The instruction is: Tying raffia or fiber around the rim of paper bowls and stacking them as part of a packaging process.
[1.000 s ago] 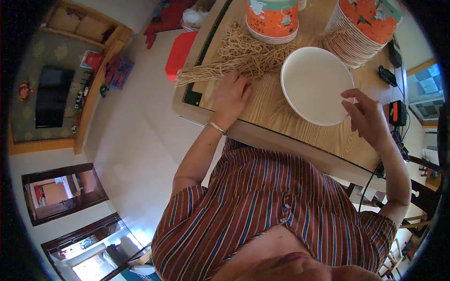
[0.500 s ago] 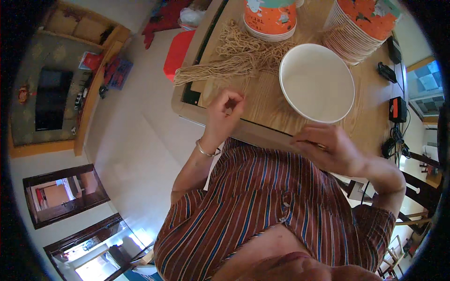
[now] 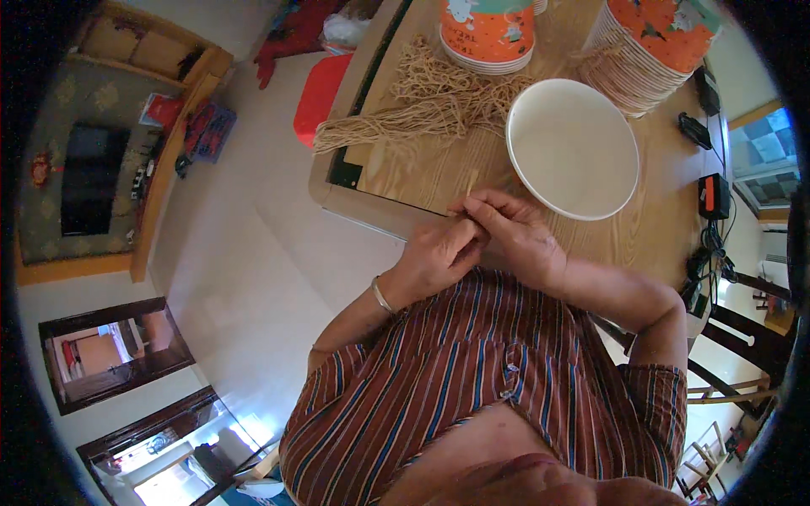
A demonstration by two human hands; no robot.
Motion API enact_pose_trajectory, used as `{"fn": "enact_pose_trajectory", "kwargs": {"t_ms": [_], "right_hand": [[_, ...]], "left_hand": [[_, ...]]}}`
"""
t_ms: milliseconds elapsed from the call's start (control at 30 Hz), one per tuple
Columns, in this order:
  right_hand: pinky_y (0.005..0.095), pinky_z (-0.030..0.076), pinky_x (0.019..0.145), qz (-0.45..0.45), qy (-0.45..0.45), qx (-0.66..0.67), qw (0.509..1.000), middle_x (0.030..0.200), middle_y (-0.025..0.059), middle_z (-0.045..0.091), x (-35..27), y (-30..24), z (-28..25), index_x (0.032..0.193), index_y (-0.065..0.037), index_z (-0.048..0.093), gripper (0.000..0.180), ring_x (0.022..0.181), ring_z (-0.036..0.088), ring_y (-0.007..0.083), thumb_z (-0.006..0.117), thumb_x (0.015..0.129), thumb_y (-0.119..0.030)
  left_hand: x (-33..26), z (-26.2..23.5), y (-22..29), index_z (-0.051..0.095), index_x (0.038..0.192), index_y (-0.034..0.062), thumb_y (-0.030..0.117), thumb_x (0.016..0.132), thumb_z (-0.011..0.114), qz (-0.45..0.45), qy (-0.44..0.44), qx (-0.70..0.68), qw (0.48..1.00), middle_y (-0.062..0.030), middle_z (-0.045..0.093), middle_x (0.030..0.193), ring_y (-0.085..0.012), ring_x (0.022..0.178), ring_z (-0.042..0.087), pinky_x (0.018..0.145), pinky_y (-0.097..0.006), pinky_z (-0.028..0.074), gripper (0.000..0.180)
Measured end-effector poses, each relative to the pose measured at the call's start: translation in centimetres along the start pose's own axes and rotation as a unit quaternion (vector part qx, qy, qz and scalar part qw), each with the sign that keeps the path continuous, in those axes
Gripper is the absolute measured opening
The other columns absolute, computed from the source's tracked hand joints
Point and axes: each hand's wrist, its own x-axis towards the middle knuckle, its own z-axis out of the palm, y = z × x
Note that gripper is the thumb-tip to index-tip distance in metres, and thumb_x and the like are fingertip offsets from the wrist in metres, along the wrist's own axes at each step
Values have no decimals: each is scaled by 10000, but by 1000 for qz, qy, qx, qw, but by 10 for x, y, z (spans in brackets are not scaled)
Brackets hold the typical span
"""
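Just over the table's front edge, my left hand (image 3: 440,255) and my right hand (image 3: 516,234) meet with their fingertips pinched together. What they hold is mostly hidden; a short, thin tan bit shows above the fingertips, too small to tell what it is. To the right of my hands stands a large white paper tub (image 3: 574,150) with its open mouth toward me, nothing seen inside. Beyond my left hand, a loose bundle of tan string (image 3: 396,125) lies across the table's left corner, its cut ends over the edge.
Orange printed paper tubs (image 3: 488,34) stand stacked at the back, with a taller stack (image 3: 645,55) at the far right. A black-and-orange box (image 3: 714,197) and cables lie along the right edge. A red stool (image 3: 319,101) stands left of the wooden table (image 3: 422,175).
My two hands, apart before, have come together. The right moved left from beside the white tub, and the left moved right and nearer to me. The tub and string look unmoved.
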Motion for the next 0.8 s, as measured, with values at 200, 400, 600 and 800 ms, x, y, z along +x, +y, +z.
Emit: {"fn": "enact_pose_trajectory", "kwargs": {"t_ms": [200, 400, 600, 800], "right_hand": [[237, 462, 820, -93, -28, -36, 995, 986, 3, 631, -10, -26, 2, 1045, -34, 637, 186, 922, 556, 73, 523, 993, -172], [205, 434, 674, -174, -27, -74, 982, 872, -3, 590, -45, -87, 5, 989, -32, 616, 191, 759, 520, 62, 474, 1012, -157], [226, 397, 604, -177, -80, -289, 937, 798, 5, 517, -45, -98, -12, 979, -21, 594, 178, 673, 454, 64, 448, 1012, -119], [287, 448, 676, -150, -118, -330, 924, 811, 70, 535, -49, -109, -16, 981, 0, 582, 121, 737, 520, 142, 496, 972, -85]], "left_hand": [[10, 6, 20, 593, 973, 38, 50, 810, 668, -7, 62, -83, 995, -126, 646, 881, -300, 759, 647, 677, -389, 527, 180], [27, -17, 28, 602, 994, 31, 72, 889, 631, -17, 75, -293, 953, -81, 647, 867, -200, 755, 649, 684, -325, 530, 117], [52, -50, 30, 588, 927, 5, 325, 1042, 364, -157, 81, -480, 859, -50, 596, 778, -93, 670, 576, 608, -237, 475, 407], [68, -59, 46, 577, 754, 27, 407, 1038, 349, -133, -43, -377, 916, -3, 540, 637, -66, 573, 506, 517, -227, 411, 527]]}}
